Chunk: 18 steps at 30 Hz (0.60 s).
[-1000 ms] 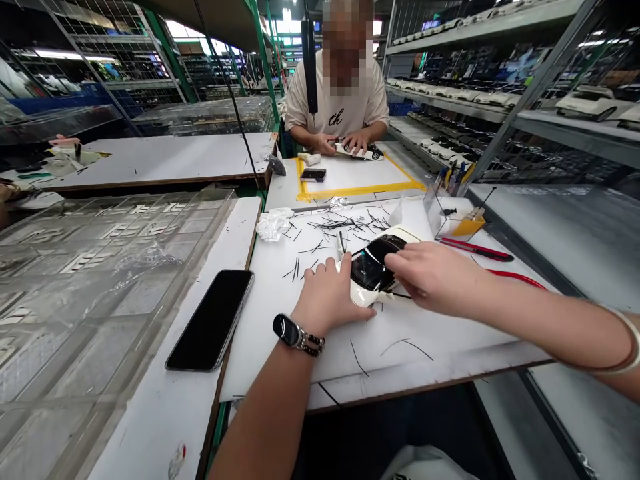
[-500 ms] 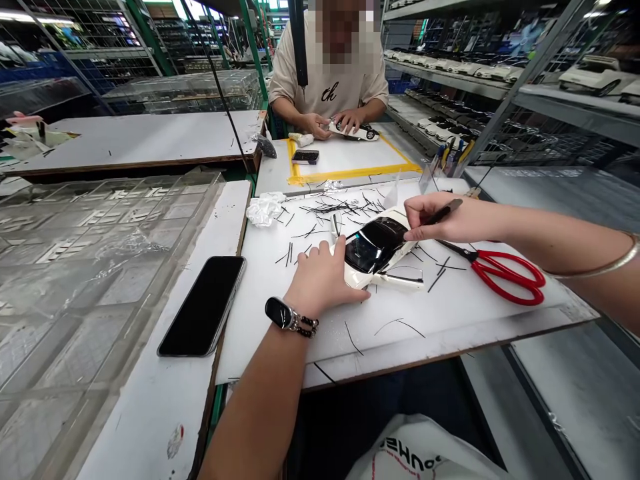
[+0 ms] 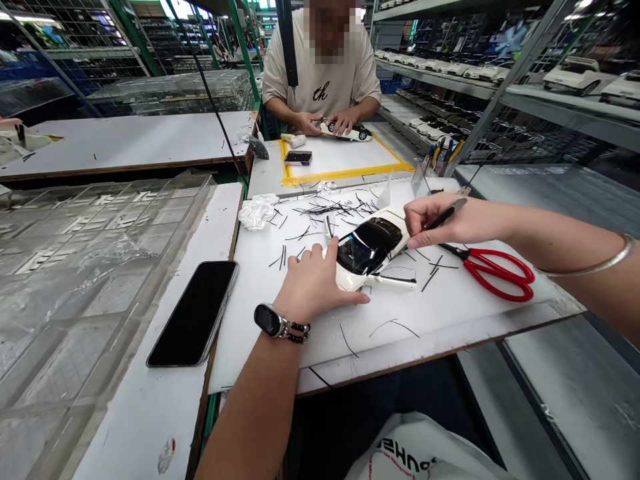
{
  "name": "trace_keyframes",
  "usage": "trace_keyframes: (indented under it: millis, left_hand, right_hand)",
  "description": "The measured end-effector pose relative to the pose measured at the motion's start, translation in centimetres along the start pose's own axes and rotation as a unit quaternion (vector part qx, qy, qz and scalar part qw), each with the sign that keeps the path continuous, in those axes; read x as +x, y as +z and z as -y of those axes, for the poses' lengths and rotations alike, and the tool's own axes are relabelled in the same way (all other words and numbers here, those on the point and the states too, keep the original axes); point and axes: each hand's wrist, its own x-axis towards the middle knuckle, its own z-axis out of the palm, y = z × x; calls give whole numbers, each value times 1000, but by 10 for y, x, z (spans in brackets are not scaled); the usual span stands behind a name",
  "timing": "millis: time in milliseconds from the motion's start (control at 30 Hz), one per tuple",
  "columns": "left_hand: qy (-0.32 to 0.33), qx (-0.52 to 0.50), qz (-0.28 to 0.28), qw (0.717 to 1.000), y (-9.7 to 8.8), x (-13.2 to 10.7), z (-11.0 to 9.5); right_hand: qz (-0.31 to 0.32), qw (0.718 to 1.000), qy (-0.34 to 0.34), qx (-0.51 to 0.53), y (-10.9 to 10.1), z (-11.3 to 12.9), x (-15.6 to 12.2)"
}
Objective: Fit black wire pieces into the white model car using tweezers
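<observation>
A white model car (image 3: 374, 241) with a black roof and glass sits on the white work board (image 3: 295, 307), both doors swung outward. My left hand (image 3: 315, 277) grips its front end, thumb on the near side and fingers on the far side. At the rear of the car, my right hand (image 3: 437, 220) pinches a slim dark pen-like tool (image 3: 447, 215); its kind is unclear and its working tip is hidden. Red-handled scissors (image 3: 495, 272) lie beneath and beside my right wrist. Thin black strips (image 3: 340, 208) are scattered around the car.
A phone (image 3: 194, 313) lies at the left, near clear plastic trays (image 3: 100, 267). Crumpled white paper (image 3: 257, 211) sits at the board's far left corner. Opposite, a person (image 3: 320, 80) handles another white model car (image 3: 345, 131). Shelves of model cars (image 3: 450, 63) stand at the right.
The view has shifted slightly, moving the scene a little left. The thumb of my left hand reaches slightly farther out. The tool in my right hand has tilted a little; both hands stay at the car.
</observation>
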Motion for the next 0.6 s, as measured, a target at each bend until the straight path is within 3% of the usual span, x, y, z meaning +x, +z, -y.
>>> trace_keyframes:
  millis: [100, 267, 333, 600]
  left_hand:
    - [11, -29, -21, 999, -5, -1, 5]
    - [106, -89, -151, 979, -14, 4, 6]
    - [147, -102, -179, 967, -15, 11, 3]
    - [279, -67, -116, 951, -14, 48, -26]
  right_hand:
    - [-19, 999, -11, 23, 8, -7, -12]
    - [-99, 993, -55, 42, 19, -12, -33]
    - [-130, 987, -82, 46, 22, -12, -40]
    - [-175, 970, -155, 66, 35, -27, -52]
